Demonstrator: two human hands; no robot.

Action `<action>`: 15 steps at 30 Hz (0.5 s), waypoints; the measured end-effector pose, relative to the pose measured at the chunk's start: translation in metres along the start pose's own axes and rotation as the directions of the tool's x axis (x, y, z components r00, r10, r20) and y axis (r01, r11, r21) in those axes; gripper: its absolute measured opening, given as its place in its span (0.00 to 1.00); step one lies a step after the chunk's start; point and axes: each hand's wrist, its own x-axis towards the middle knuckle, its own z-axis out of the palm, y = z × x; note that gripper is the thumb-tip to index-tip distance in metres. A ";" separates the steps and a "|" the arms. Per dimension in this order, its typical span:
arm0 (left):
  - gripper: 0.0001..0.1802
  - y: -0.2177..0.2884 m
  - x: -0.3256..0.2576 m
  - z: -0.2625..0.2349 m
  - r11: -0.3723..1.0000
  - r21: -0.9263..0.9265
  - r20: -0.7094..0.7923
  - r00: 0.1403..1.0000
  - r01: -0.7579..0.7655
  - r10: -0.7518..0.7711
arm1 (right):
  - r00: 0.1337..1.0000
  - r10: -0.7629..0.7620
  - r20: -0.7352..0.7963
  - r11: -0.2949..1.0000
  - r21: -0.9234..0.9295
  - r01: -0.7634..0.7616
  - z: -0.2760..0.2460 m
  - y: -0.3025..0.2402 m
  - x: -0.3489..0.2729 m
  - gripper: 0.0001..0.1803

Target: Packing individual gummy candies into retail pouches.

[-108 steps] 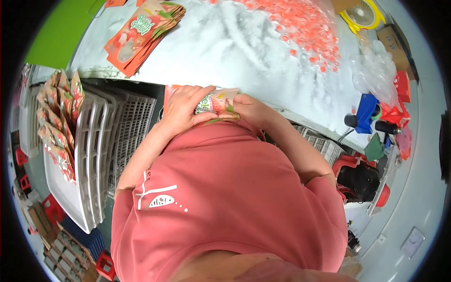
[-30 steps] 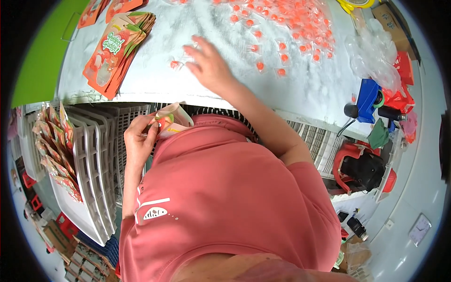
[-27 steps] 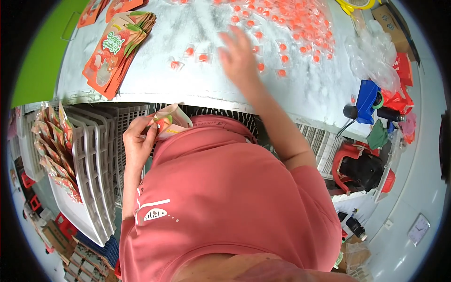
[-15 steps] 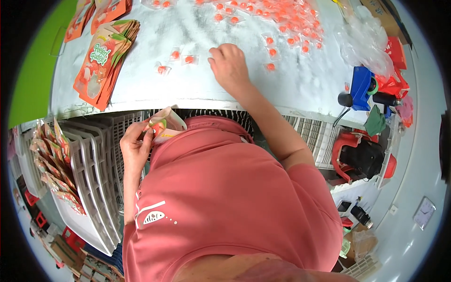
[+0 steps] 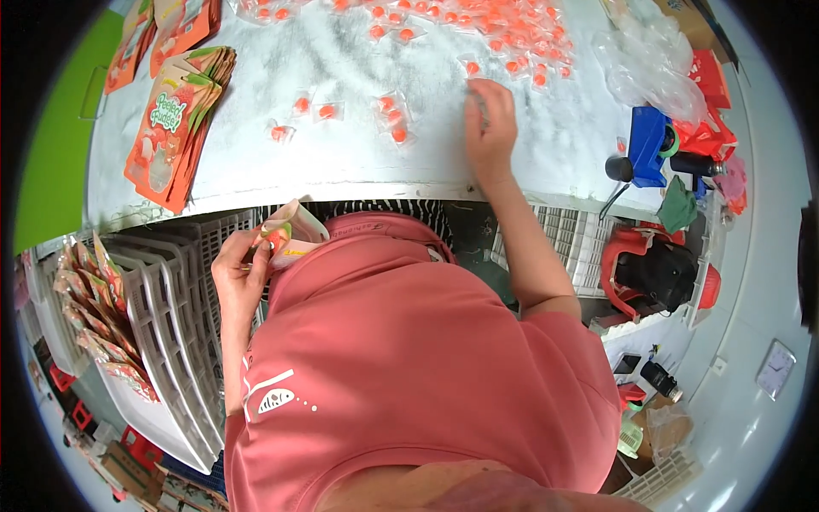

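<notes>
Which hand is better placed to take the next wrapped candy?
Probably the right hand: it is over the table, near loose wrapped candies. The left hand is busy holding a pouch by the shirt.

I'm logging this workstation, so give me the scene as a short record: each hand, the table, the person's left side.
Left hand: holds a pouch in front of the table
Right hand: over the table, near a wrapped candy
Table: pouch stack at left, candy heap at far side
Left side: pale trays, more pouches
</notes>
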 end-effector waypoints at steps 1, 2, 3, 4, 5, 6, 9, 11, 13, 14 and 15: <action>0.07 0.001 0.001 0.000 1.000 0.009 0.004 1.000 -0.014 0.014 | 0.991 0.131 0.026 0.991 0.011 -0.131 -0.008 0.006 0.001 0.13; 0.06 0.001 0.002 -0.001 0.999 0.019 0.008 1.000 -0.029 0.029 | 0.991 0.130 0.024 0.991 0.010 -0.130 -0.014 0.009 0.002 0.13; 0.06 0.000 0.002 -0.001 0.999 0.019 0.008 1.000 -0.031 0.030 | 0.994 0.106 0.025 0.993 -0.049 -0.104 -0.019 0.013 0.004 0.13; 0.06 -0.002 0.002 -0.001 0.998 0.034 0.012 0.999 -0.047 0.046 | 0.996 0.081 0.028 0.991 -0.108 -0.078 -0.021 0.015 0.005 0.13; 0.06 -0.003 0.002 -0.001 0.997 0.051 0.015 0.998 -0.062 0.062 | 0.996 0.080 0.028 0.991 -0.107 -0.077 -0.019 0.020 0.006 0.13; 0.06 -0.002 0.002 0.000 0.997 0.052 0.014 0.998 -0.061 0.060 | 0.998 0.030 0.050 0.989 -0.147 -0.022 -0.015 0.026 0.005 0.13; 0.06 0.002 0.001 0.002 0.999 0.026 0.007 1.000 -0.020 0.019 | 0.994 0.012 0.108 0.982 -0.191 0.009 -0.010 0.033 -0.002 0.15; 0.02 0.007 0.003 0.001 0.998 0.054 0.008 1.000 -0.025 0.025 | 0.988 0.045 0.144 0.980 -0.196 -0.016 -0.007 0.030 -0.006 0.15; 0.02 0.006 0.002 0.001 0.998 0.054 0.005 1.000 -0.019 0.018 | 0.976 0.142 0.166 0.987 -0.094 -0.128 -0.007 0.027 -0.008 0.18; 0.02 0.007 0.002 0.001 0.998 0.056 -0.004 1.000 -0.030 0.031 | 0.975 0.141 0.170 0.988 -0.091 -0.127 -0.007 0.026 -0.011 0.18; 0.02 0.008 0.002 0.002 0.997 0.057 -0.015 0.999 -0.046 0.046 | 0.976 0.126 0.180 0.988 -0.112 -0.106 -0.006 0.024 -0.015 0.18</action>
